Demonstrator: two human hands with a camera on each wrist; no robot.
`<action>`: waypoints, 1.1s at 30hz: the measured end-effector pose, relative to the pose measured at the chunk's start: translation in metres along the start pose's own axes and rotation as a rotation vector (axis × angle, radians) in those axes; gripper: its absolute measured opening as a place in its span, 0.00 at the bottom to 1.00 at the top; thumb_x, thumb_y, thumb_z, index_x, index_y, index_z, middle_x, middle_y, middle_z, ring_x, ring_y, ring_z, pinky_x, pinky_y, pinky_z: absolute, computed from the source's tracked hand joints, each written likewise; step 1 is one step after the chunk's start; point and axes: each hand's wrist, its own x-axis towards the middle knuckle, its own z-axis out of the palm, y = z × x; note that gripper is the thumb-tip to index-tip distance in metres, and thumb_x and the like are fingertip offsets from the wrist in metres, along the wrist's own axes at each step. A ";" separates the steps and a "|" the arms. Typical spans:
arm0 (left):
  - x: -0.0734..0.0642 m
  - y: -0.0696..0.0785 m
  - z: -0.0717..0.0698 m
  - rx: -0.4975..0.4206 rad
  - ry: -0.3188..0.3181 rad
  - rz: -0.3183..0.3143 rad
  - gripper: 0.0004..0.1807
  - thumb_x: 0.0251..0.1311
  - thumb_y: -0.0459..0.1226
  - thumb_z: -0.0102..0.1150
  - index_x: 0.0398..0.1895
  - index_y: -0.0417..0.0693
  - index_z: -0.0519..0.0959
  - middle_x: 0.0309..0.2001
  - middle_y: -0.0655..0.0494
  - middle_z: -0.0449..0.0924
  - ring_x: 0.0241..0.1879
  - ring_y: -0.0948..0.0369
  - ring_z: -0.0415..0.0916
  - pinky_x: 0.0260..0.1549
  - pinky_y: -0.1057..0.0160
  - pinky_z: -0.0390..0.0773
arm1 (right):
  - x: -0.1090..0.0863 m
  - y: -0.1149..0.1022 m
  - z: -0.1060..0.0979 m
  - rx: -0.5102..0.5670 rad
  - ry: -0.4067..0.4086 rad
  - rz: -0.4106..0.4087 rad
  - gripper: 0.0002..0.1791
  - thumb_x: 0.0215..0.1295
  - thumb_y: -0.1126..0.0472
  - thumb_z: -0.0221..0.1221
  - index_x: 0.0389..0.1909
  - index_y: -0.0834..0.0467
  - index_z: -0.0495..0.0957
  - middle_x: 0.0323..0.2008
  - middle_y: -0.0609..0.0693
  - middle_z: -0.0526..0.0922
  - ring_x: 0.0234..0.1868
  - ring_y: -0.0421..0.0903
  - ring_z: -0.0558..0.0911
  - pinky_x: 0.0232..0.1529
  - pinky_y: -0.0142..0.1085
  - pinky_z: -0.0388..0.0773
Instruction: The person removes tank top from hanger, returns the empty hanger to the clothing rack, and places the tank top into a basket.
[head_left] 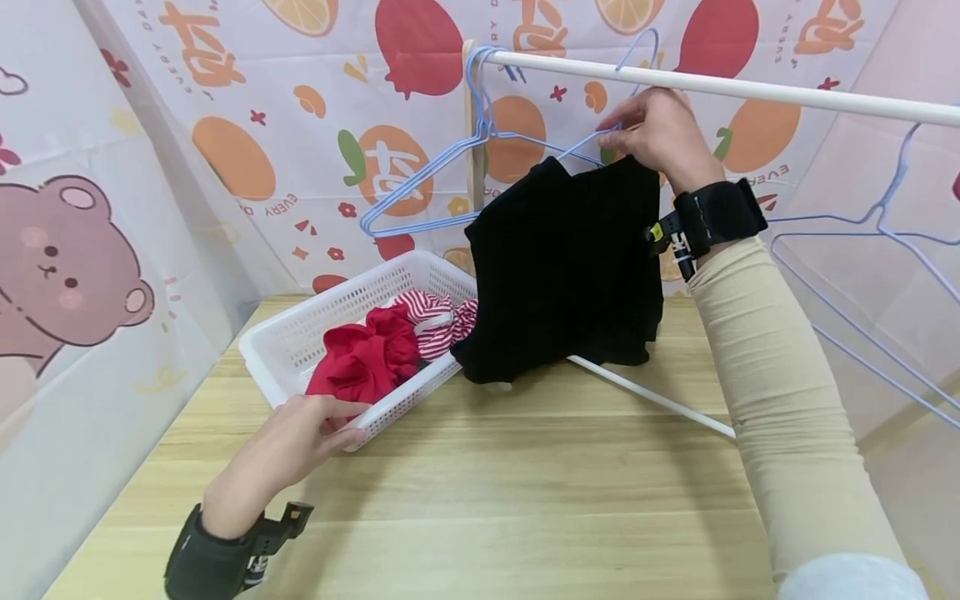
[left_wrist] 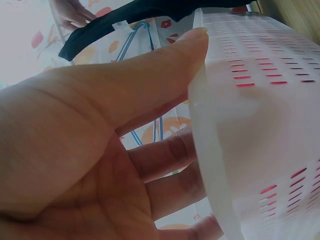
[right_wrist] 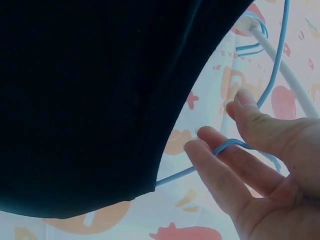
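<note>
A black top (head_left: 566,267) hangs on a blue wire hanger (head_left: 581,148), whose hook loops over the white rod in the head view. My right hand (head_left: 660,133) is just under the rod at the hanger's shoulder. In the right wrist view the wire passes between the fingers (right_wrist: 220,175), and the thumb stands apart from them. With thumb and fingers on opposite sides, my left hand (head_left: 303,442) grips the near rim of a white perforated basket (head_left: 397,408). Inside it lie a red garment (head_left: 367,354) and a red-and-white striped piece of cloth (head_left: 435,321).
The white rod (head_left: 720,83) crosses the upper right, held by an upright post (head_left: 474,125). Several blue hangers (head_left: 427,179) hang at its left end, more hangers (head_left: 881,217) at the right. A white base bar (head_left: 652,400) lies along the wooden table (head_left: 480,508). Printed curtains stand behind.
</note>
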 end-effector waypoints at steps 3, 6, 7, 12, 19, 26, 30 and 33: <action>0.001 0.001 0.000 -0.001 -0.002 0.000 0.20 0.54 0.40 0.77 0.51 0.47 0.89 0.21 0.66 0.75 0.25 0.67 0.67 0.25 0.67 0.66 | 0.003 0.001 -0.001 0.021 0.000 0.008 0.20 0.71 0.54 0.64 0.60 0.57 0.84 0.35 0.34 0.76 0.38 0.32 0.76 0.44 0.28 0.73; 0.001 0.001 0.000 -0.001 -0.004 0.000 0.19 0.55 0.40 0.76 0.51 0.48 0.89 0.21 0.66 0.74 0.25 0.67 0.66 0.25 0.68 0.66 | 0.005 0.001 -0.004 -0.025 -0.031 0.012 0.20 0.72 0.53 0.64 0.59 0.58 0.84 0.30 0.32 0.76 0.37 0.34 0.76 0.43 0.30 0.71; 0.001 0.000 0.000 -0.001 -0.005 0.001 0.19 0.55 0.40 0.76 0.51 0.48 0.89 0.21 0.66 0.74 0.25 0.67 0.66 0.25 0.68 0.66 | 0.005 0.001 -0.004 -0.056 -0.045 0.007 0.20 0.72 0.52 0.63 0.58 0.59 0.84 0.29 0.32 0.76 0.37 0.35 0.75 0.43 0.31 0.71; 0.001 0.000 -0.001 0.003 -0.001 0.008 0.20 0.54 0.40 0.77 0.51 0.48 0.89 0.21 0.66 0.74 0.24 0.67 0.66 0.24 0.68 0.66 | 0.004 0.004 -0.006 -0.167 -0.110 -0.016 0.19 0.72 0.53 0.64 0.56 0.59 0.85 0.31 0.36 0.80 0.41 0.39 0.71 0.43 0.35 0.68; 0.001 -0.001 -0.001 0.000 -0.016 -0.003 0.20 0.55 0.40 0.77 0.52 0.47 0.88 0.22 0.66 0.76 0.26 0.66 0.68 0.26 0.68 0.67 | -0.002 0.006 -0.004 -0.186 -0.126 -0.081 0.16 0.68 0.56 0.68 0.51 0.62 0.88 0.36 0.49 0.88 0.37 0.41 0.75 0.39 0.33 0.71; 0.002 -0.001 -0.001 0.008 0.005 0.010 0.20 0.54 0.40 0.77 0.52 0.48 0.89 0.20 0.67 0.73 0.24 0.68 0.65 0.24 0.68 0.65 | -0.017 0.008 -0.002 -0.208 -0.144 -0.117 0.16 0.69 0.55 0.67 0.49 0.62 0.88 0.42 0.58 0.88 0.37 0.47 0.76 0.37 0.35 0.71; 0.002 -0.001 -0.001 0.009 0.001 0.009 0.19 0.55 0.39 0.77 0.51 0.48 0.89 0.20 0.67 0.73 0.24 0.68 0.66 0.25 0.68 0.66 | -0.027 0.007 0.002 -0.232 -0.146 -0.174 0.14 0.68 0.59 0.68 0.47 0.64 0.88 0.48 0.60 0.84 0.45 0.52 0.76 0.40 0.38 0.71; 0.002 -0.002 0.000 0.010 0.001 0.009 0.19 0.55 0.39 0.77 0.51 0.48 0.89 0.20 0.67 0.73 0.25 0.67 0.65 0.25 0.68 0.66 | -0.035 0.005 0.006 -0.252 -0.146 -0.219 0.12 0.68 0.61 0.67 0.46 0.66 0.88 0.51 0.60 0.80 0.52 0.53 0.73 0.43 0.40 0.70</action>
